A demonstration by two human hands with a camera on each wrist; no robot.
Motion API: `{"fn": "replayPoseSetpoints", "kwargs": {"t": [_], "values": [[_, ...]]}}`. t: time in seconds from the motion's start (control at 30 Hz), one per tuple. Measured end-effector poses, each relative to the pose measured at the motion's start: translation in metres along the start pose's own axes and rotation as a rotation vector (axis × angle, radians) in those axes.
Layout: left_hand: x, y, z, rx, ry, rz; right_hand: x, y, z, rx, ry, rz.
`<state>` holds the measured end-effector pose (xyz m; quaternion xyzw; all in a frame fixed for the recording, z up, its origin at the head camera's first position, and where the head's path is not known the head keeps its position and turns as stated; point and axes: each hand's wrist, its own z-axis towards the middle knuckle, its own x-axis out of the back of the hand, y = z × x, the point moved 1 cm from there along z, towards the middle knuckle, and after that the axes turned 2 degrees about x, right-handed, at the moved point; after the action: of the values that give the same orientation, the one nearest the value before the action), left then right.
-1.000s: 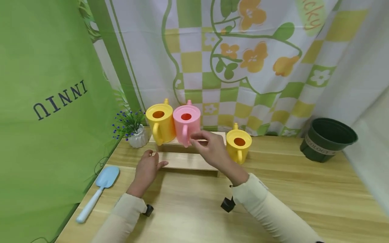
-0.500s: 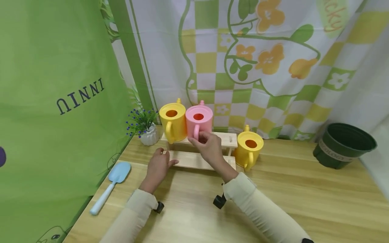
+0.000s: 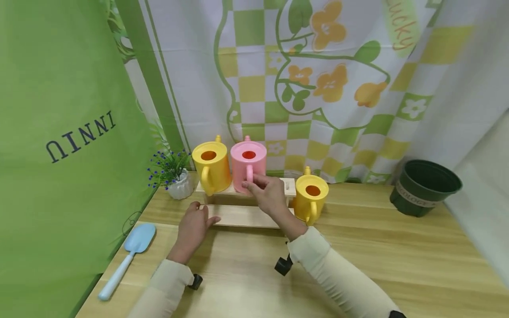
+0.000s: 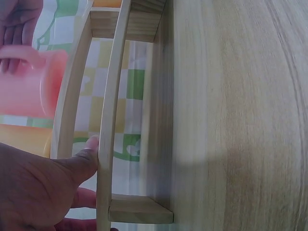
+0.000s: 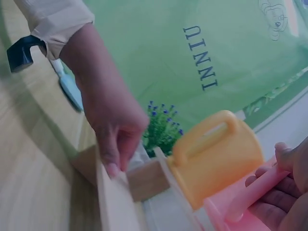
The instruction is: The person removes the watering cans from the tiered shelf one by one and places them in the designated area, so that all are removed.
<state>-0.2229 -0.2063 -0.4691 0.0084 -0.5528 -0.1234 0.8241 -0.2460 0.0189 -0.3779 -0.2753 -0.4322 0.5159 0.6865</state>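
Note:
A pink watering can (image 3: 248, 164) stands on the upper step of a small wooden shelf (image 3: 242, 216), right beside a yellow watering can (image 3: 210, 168). My right hand (image 3: 254, 183) grips the pink can's handle (image 5: 255, 197), fingers (image 5: 284, 192) curled round it. My left hand (image 3: 196, 221) rests on the left end of the lower step, fingers straight and thumb (image 4: 89, 154) against the board's edge (image 4: 108, 120). The pink can (image 4: 29, 86) also shows in the left wrist view. The yellow can (image 5: 216, 154) and left hand (image 5: 115, 125) appear in the right wrist view.
A second yellow watering can (image 3: 311, 196) stands on the table just right of the shelf. A dark green pot (image 3: 425, 187) sits at the far right, a small potted plant (image 3: 172, 174) left of the shelf, and a blue trowel (image 3: 127, 254) near the left edge. Curtains hang behind.
The pink can has settled squarely onto the upper step next to the yellow can, my right hand staying on its handle. My left hand has kept its place on the lower step.

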Motion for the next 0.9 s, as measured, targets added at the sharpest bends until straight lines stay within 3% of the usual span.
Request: {"fn": "replayPoseSetpoints", "kwargs": {"t": [0.33, 0.4, 0.63, 0.9], "values": [[0.005, 0.004, -0.001, -0.063, 0.053, 0.018, 0.076, 0.001, -0.01, 0.029, 0.048, -0.022], [0.005, 0.004, -0.001, -0.063, 0.051, 0.015, 0.092, 0.004, -0.012, 0.051, 0.077, -0.041], [0.003, 0.001, 0.0, -0.068, 0.025, 0.034, 0.145, 0.022, -0.023, -0.001, 0.152, -0.081], [0.006, 0.004, -0.002, -0.048, 0.005, 0.022, 0.186, 0.036, -0.042, -0.009, 0.233, -0.112]]}}
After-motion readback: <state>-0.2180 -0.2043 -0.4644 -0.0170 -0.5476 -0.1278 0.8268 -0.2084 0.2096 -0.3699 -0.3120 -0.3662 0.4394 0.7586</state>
